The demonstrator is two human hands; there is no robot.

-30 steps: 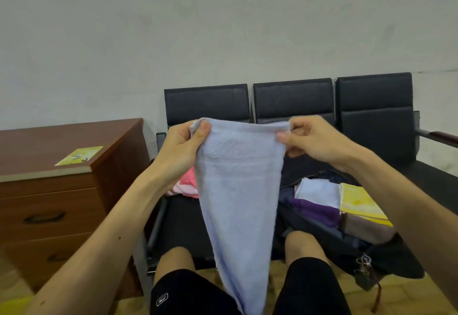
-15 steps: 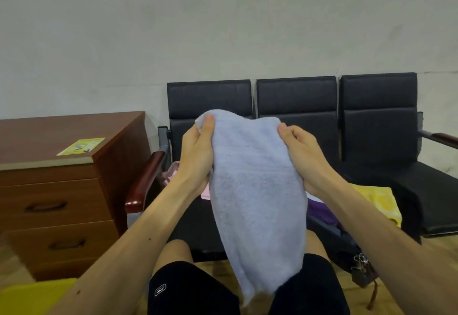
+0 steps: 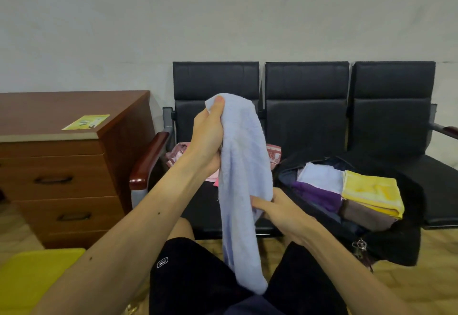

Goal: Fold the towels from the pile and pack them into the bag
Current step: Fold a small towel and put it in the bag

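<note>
Bottom L: a yellow pad [image 3: 37, 275], partly in view. Behind it, brown drawers [image 3: 62, 178] w/ a yellow leaflet [image 3: 85, 121] on top. L hand [image 3: 207, 138] is raised in front of the seats [image 3: 307, 106], thumb and fingers [image 3: 218, 106] pinching the top end of the towel [image 3: 241, 166]. The towel is pale blue and hangs long and narrow from that grip, its lower end down betw. the knees over black shorts [image 3: 198, 277]. The pile [image 3: 177, 153], pink and patterned cloth, lies on the L seat, mostly hidden behind hand and towel. R hand [image 3: 282, 213] is lower, thumb and fingers pinching the towel's R edge about halfway down. R of it the bag [image 3: 396, 245], black and open, sits on the seat's front edge. Folded towels inside: white [image 3: 322, 175], purple [image 3: 317, 195], yellow [image 3: 371, 190], brown [image 3: 364, 215].
</note>
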